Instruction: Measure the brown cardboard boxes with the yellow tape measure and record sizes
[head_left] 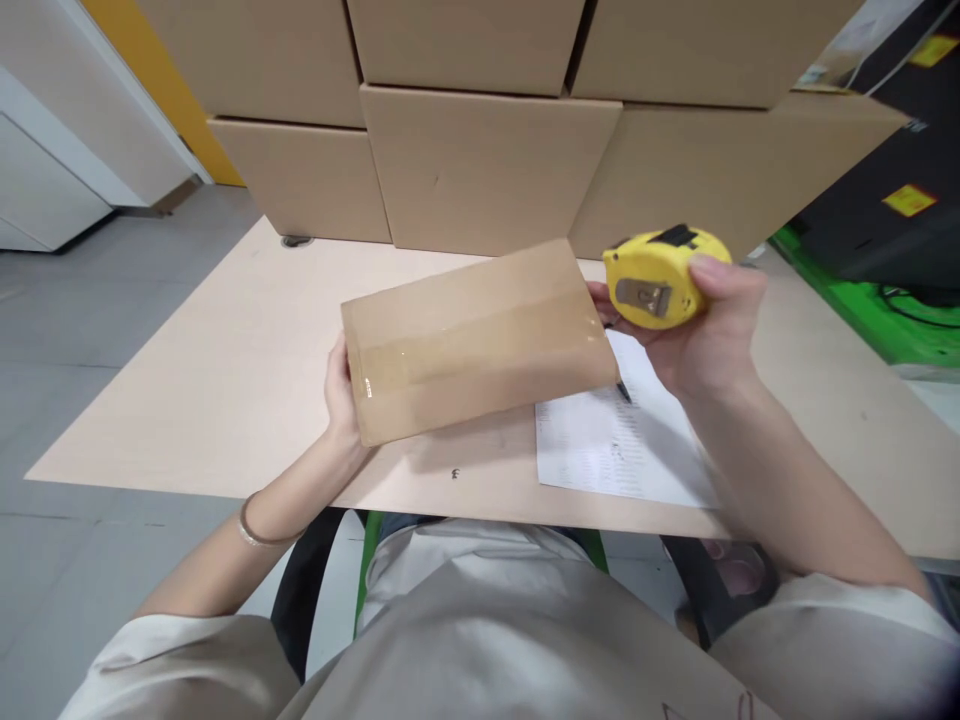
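Observation:
A small flat cardboard box [472, 335], sealed along its top with clear tape, is held tilted above the light wooden table [225, 390]. My left hand [341, 400] grips the box's left end, fingers hidden beneath it. My right hand [701, 325] is closed around a yellow tape measure [660, 278] at the box's right end, and its fingertips touch that end. A pen tip [623, 392] shows just under the box's right corner, over a printed paper sheet [611, 440].
Several large cardboard boxes [487, 165] are stacked along the table's far edge. A green and black machine or cart [892, 290] stands at the right. Grey floor lies to the left. A bracelet [255, 530] is on my left wrist.

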